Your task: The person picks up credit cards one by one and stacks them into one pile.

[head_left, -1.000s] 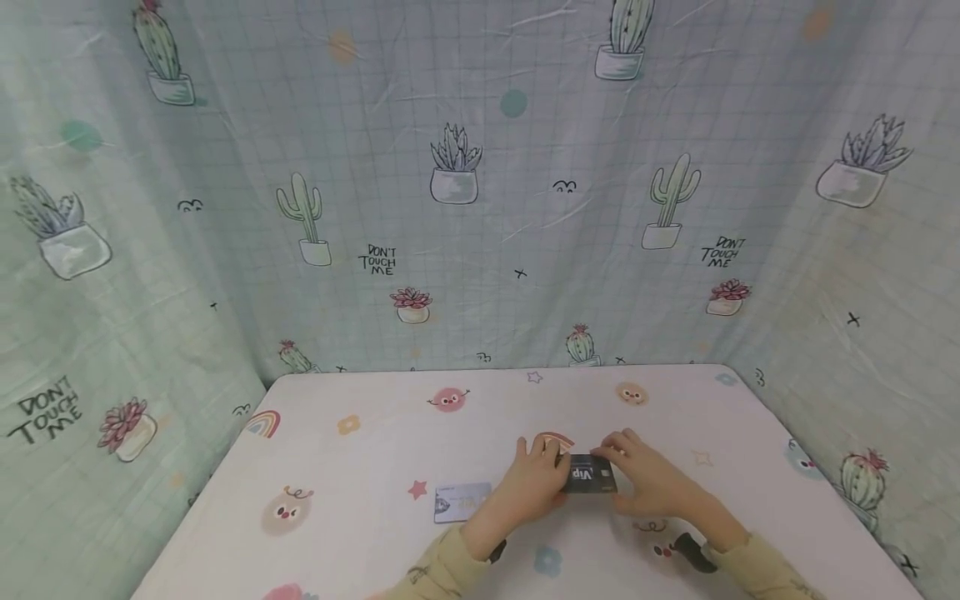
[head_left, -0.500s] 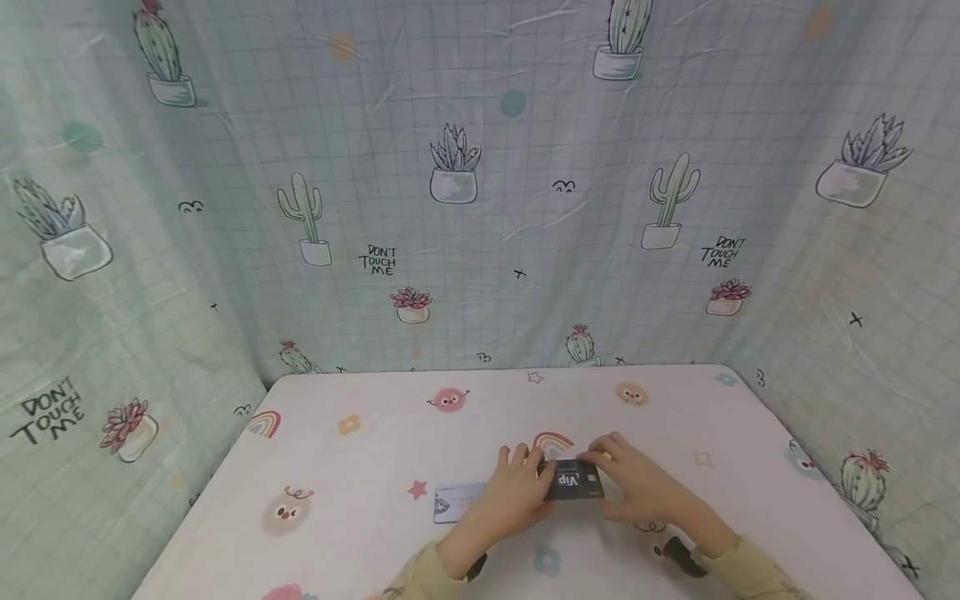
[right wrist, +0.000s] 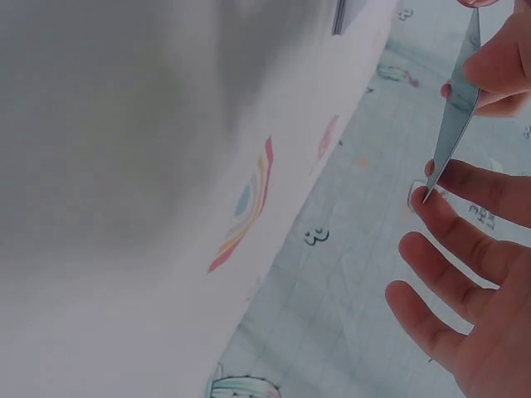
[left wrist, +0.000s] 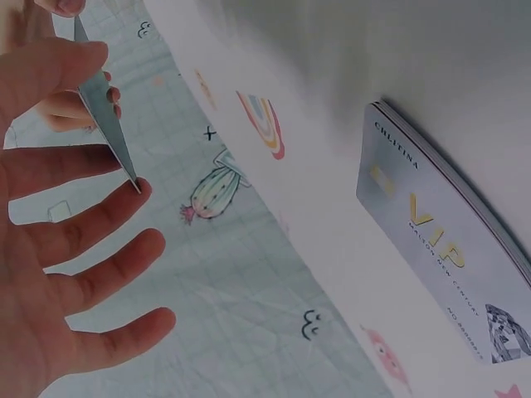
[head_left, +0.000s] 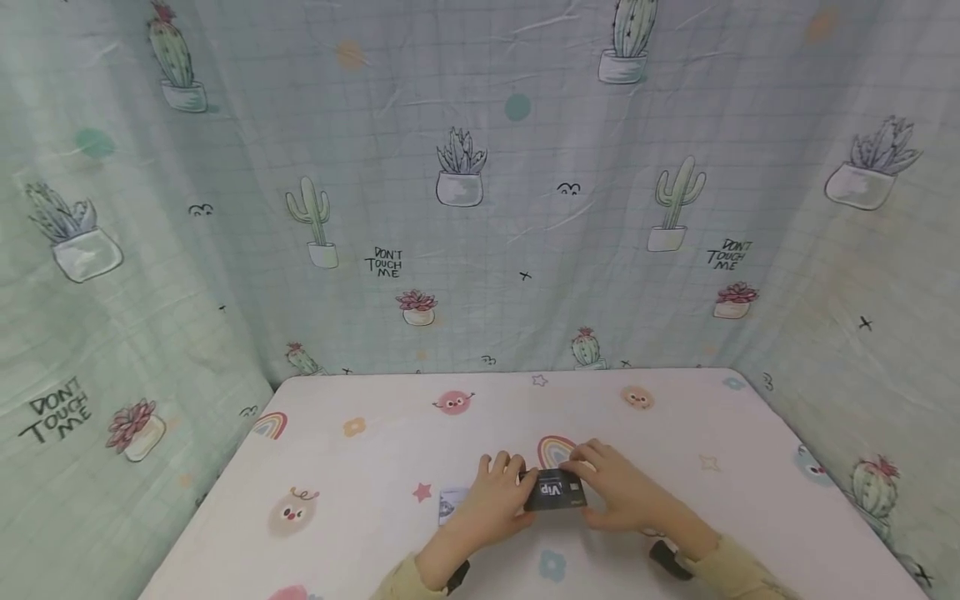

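Observation:
A black card with "Vip" lettering, upside down in the head view, is held above the table between both hands. My left hand pinches its left end between thumb and fingers; my right hand pinches the right end. Seen nearly edge-on, the card shows as a thin slanted sliver in the left wrist view, and the card does likewise in the right one. To the left lies a neat stack of silver VIP cards, partly covered by the left hand and forearm in the head view.
The table wears a pale cloth printed with rainbows, stars and faces. Cactus-print curtains hang at its back and sides. A dark strap sits at the right wrist.
Both hands have carried the black card leftward and a little nearer the body. The left hand now hides more of the silver card stack. The head view has shifted slightly.

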`<state>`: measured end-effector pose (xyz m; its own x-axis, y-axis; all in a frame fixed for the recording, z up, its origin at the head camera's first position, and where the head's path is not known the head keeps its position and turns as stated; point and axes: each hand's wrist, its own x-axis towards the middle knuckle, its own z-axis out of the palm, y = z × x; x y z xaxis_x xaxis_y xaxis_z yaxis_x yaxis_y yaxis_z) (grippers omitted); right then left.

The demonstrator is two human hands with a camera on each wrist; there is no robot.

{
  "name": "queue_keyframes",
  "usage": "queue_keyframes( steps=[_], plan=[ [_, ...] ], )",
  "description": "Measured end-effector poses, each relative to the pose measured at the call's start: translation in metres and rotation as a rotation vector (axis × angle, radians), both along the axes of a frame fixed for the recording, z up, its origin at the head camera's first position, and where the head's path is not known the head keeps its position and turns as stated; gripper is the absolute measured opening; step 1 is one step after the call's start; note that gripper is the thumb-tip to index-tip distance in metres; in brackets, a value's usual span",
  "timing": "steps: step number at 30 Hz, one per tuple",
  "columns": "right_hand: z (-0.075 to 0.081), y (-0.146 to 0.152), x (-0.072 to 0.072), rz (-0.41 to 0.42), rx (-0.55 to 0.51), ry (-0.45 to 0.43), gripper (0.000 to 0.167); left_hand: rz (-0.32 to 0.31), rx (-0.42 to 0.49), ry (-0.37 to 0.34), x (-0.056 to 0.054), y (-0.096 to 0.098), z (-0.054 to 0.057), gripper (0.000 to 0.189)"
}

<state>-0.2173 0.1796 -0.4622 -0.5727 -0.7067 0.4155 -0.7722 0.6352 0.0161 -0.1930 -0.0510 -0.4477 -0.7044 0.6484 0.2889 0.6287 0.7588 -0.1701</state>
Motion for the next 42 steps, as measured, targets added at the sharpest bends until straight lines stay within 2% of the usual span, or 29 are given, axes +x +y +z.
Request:
queue_keyframes(
  steps=[6,14,21,28,38,42],
  plan=[
    [-0.002,-0.011,-0.003,0.013,0.023,-0.004,0.061,0.012,-0.003,-0.011,0.0,-0.012,0.001,0.052],
    [0.0,-0.028,-0.007,0.046,-0.001,0.027,0.059,-0.035,0.006,0.107,-0.004,-0.035,-0.002,0.053],
    [-0.001,-0.049,-0.008,0.061,0.037,0.002,0.053,-0.025,0.027,0.039,-0.005,-0.055,-0.009,0.054],
    [-0.003,-0.063,-0.008,0.024,0.11,-0.049,0.053,-0.023,-0.001,0.026,-0.006,-0.071,-0.011,0.055],
    [-0.005,-0.078,-0.011,0.039,0.12,-0.081,0.053,-0.103,0.119,0.041,-0.007,-0.094,-0.016,0.054],
    [-0.005,-0.085,-0.013,0.047,0.139,-0.095,0.053,-0.066,0.111,-0.003,-0.006,-0.1,-0.019,0.054]
  ],
)
